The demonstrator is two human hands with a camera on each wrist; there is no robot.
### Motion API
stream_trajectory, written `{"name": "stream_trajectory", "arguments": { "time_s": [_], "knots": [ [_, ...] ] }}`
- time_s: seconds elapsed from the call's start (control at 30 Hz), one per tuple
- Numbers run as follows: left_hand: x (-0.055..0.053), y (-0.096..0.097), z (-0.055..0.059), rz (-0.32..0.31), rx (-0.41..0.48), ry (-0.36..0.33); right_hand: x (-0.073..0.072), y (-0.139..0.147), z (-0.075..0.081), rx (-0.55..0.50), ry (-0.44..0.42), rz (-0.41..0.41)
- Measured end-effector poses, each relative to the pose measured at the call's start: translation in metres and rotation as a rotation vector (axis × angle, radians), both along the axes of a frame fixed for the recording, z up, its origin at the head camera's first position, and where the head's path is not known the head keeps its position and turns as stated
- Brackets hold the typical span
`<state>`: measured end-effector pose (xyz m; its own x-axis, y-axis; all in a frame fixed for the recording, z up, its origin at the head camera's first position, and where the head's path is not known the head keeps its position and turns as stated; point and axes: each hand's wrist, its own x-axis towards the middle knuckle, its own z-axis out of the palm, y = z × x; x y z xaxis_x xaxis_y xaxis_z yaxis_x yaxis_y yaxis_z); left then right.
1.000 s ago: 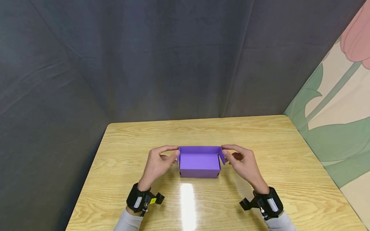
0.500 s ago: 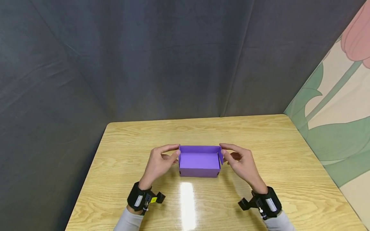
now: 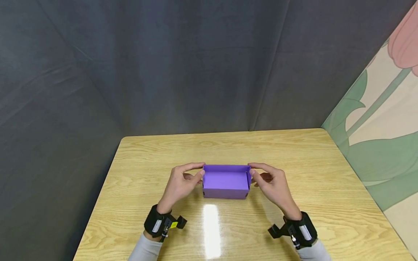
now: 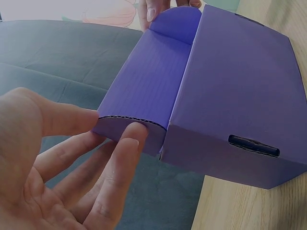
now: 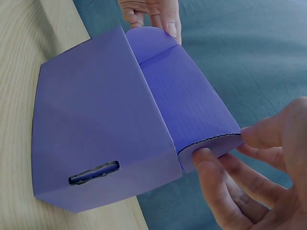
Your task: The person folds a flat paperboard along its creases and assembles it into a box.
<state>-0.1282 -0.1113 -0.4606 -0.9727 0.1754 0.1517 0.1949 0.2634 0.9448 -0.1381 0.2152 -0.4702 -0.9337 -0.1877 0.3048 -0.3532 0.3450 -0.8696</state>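
A small purple cardboard box [image 3: 226, 193] sits on the table, its lid [image 3: 226, 168] raised at the far side. Rounded flaps bend inward from both ends of the lid. My left hand [image 3: 179, 184] holds the left end, fingertips at the lid corner and on the outside of the left flap [image 4: 152, 134]. At the opposite end my right hand [image 3: 275, 186] does the same, with a fingertip against the right flap [image 5: 223, 144] and another at its corner. A slot [image 4: 254, 145] shows near the box's lower edge in the left wrist view.
The wooden table [image 3: 150, 152] has rounded far corners. Behind it hangs a dark curtain [image 3: 196, 72], and a wall hanging [image 3: 385, 152] with a tulip pattern is on the right. Black wrist cameras [image 3: 158, 222] are strapped to both wrists.
The right flap, splayed outward before, has swung inward under my right hand, and the left flap has also turned in slightly. Both hands have drawn a little closer together.
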Motion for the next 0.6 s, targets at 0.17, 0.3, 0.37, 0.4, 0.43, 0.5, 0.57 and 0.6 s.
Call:
{"name": "stream_trajectory", "arguments": {
  "time_s": [0.17, 0.3, 0.37, 0.4, 0.43, 0.5, 0.57, 0.6],
  "knots": [
    [-0.0003, -0.0013, 0.0002, -0.013, -0.008, 0.005, 0.0011, -0.0006, -0.0017, -0.005, 0.026, 0.007],
    [0.0005, -0.0022, -0.0004, -0.024, -0.008, 0.009, 0.0017, -0.0008, -0.0023, -0.001, 0.037, 0.011],
    [0.0008, -0.0025, -0.001, -0.03, -0.007, 0.009, 0.002, -0.0008, -0.0025, 0.0, 0.041, 0.01],
    [0.0009, -0.0026, -0.0012, -0.032, -0.006, 0.009, 0.0021, -0.0008, -0.0026, -0.001, 0.043, 0.01],
    [0.001, -0.0028, -0.0014, -0.035, -0.006, 0.009, 0.0023, -0.0007, -0.0028, -0.001, 0.045, 0.01],
    [0.001, -0.003, -0.002, -0.035, -0.008, 0.007, 0.0026, -0.0007, -0.0034, 0.001, 0.05, 0.009],
    [0.0011, -0.0031, -0.0024, -0.033, -0.008, 0.004, 0.0029, -0.0006, -0.0041, -0.001, 0.055, 0.009],
    [0.0012, -0.0031, -0.0025, -0.032, -0.01, 0.003, 0.0031, -0.0005, -0.0046, -0.001, 0.059, 0.01]
  ]
}}
